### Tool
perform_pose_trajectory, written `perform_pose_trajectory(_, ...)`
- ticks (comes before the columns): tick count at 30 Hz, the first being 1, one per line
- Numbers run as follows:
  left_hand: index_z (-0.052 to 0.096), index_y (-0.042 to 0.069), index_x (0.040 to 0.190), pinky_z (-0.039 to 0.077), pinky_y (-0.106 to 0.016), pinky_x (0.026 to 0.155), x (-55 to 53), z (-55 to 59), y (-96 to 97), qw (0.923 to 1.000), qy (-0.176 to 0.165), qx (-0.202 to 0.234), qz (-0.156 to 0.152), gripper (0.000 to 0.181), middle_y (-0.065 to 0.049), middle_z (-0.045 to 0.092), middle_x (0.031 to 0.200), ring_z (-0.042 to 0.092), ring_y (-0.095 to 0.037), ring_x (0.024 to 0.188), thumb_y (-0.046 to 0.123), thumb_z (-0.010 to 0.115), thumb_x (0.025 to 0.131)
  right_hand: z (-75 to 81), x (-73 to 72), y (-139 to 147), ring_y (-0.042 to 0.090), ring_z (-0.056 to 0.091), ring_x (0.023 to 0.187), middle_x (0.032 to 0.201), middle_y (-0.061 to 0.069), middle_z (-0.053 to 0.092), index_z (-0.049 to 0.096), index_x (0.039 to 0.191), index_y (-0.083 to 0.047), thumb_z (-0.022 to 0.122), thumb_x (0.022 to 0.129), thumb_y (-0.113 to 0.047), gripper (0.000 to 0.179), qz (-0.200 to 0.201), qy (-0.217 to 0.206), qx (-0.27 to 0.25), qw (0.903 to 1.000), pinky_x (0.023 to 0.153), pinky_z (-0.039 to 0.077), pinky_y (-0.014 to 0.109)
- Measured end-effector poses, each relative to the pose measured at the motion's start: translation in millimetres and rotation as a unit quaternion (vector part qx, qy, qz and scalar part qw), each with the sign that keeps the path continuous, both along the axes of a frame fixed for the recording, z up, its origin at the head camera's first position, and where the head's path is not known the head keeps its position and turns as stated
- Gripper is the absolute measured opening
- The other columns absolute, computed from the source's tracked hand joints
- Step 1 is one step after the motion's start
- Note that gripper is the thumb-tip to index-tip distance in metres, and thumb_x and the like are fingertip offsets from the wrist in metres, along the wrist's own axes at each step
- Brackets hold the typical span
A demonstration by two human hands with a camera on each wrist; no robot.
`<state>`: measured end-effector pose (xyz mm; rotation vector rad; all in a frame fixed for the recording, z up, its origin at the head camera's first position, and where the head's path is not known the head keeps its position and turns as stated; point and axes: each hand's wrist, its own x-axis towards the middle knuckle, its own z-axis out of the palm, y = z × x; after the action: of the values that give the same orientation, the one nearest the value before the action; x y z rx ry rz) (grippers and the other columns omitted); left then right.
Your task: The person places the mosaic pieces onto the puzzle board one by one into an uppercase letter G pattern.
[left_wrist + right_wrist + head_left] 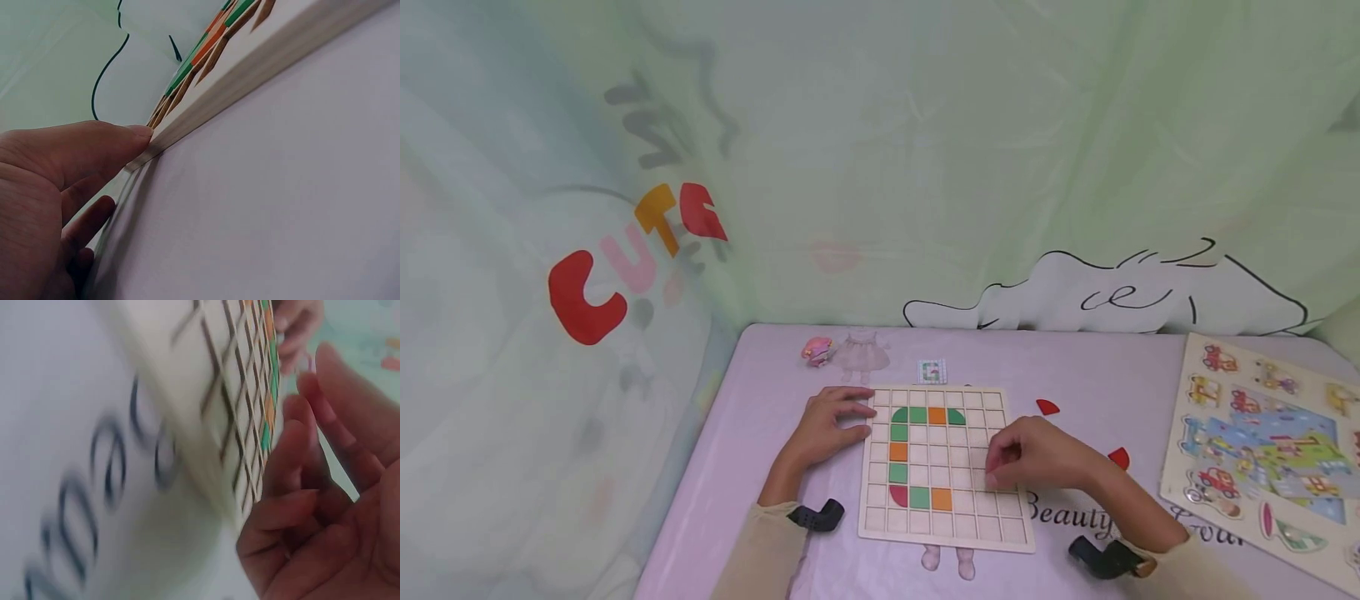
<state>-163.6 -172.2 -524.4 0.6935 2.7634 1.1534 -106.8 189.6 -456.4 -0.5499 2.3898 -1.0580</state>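
A square wooden grid board lies on the table, with green, orange and red tiles forming a C-like outline. Green tiles and orange tiles line its left side; a red quarter-round tile sits at the lower left corner. My left hand rests at the board's left edge, thumb tip against its rim in the left wrist view. Over the right-hand columns hovers my right hand, fingers loosely bent, with no tile showing between thumb and fingertips in the right wrist view.
Two red quarter-round tiles lie right of the board, one partly behind my right forearm. A small pattern card and a pink figurine are beyond it. A picture puzzle board occupies the right side. Curtains hang behind the table.
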Motion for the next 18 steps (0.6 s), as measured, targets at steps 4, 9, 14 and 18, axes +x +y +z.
perform_pose_trajectory(4,0.08,0.021,0.109,0.031,-0.05,0.109,-0.2,-1.1,0.4,1.0,0.002,0.002,0.003,0.023,0.006,0.064,0.141,0.048,-0.023,0.138,0.024,0.08,0.087,3.9,1.0,30,0.005,0.056,0.07,0.073,-0.01,0.066,0.076,0.082,-0.025,0.087,0.08,-0.029,0.012,0.013,0.006,0.016,0.9998,0.065,0.046,0.021)
perform_pose_trajectory(9,0.08,0.022,0.109,0.03,-0.05,0.109,-0.9,-2.4,0.4,1.0,-0.001,0.001,0.006,0.023,0.007,0.063,0.141,0.048,-0.023,0.138,0.024,0.08,0.087,3.8,4.7,67,0.007,0.055,0.073,0.075,-0.01,0.066,0.077,0.085,-0.026,0.087,0.08,-0.032,0.013,0.001,0.007,0.066,0.9978,0.065,0.047,0.022)
perform_pose_trajectory(14,0.08,0.022,0.109,0.03,-0.05,0.109,-1.5,-2.7,0.4,1.0,-0.006,0.002,0.006,0.023,0.007,0.063,0.141,0.048,-0.022,0.138,0.024,0.08,0.087,3.2,9.1,99,0.008,0.054,0.074,0.076,-0.008,0.065,0.077,0.086,-0.026,0.087,0.078,-0.032,0.015,-0.015,-0.008,0.097,0.9951,0.064,0.045,0.022)
perform_pose_trajectory(18,0.08,0.022,0.109,0.03,-0.05,0.109,-1.3,-3.0,0.5,1.0,-0.004,0.0,0.007,0.023,0.007,0.063,0.141,0.048,-0.022,0.138,0.024,0.08,0.087,4.9,10.9,116,0.007,0.053,0.074,0.077,-0.007,0.065,0.076,0.088,-0.024,0.088,0.077,-0.031,0.017,-0.012,-0.017,0.105,0.9943,0.066,0.043,0.022)
